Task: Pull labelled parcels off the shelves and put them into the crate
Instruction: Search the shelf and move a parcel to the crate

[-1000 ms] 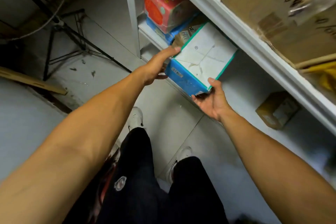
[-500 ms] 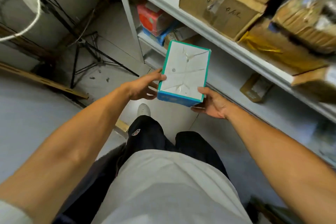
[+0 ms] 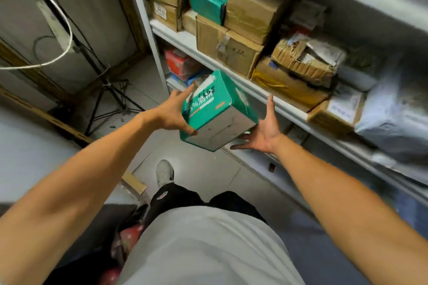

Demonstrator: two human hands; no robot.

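A teal-green box (image 3: 208, 104) with a white underside hangs tilted in the air in front of the white shelf (image 3: 284, 106). My left hand (image 3: 172, 113) grips its left side, with the fingers up along the printed face and the thumb hooked at the lower corner. On the other side my right hand (image 3: 264, 132) is spread flat, palm against the box's lower right edge. A dark container with something red in it (image 3: 126, 238) sits at my left leg; I cannot tell whether it is the crate.
Brown cardboard parcels (image 3: 231, 51), a teal parcel (image 3: 206, 0) and a grey poly bag (image 3: 393, 118) crowd the shelf. A red pack (image 3: 180, 62) lies on the lower shelf. A black tripod (image 3: 108, 90) and a white cable (image 3: 64, 30) stand to the left.
The box has come off the lower shelf, risen and turned over, so its teal printed face now shows. My right hand has opened out flat beside it. I have stood up.
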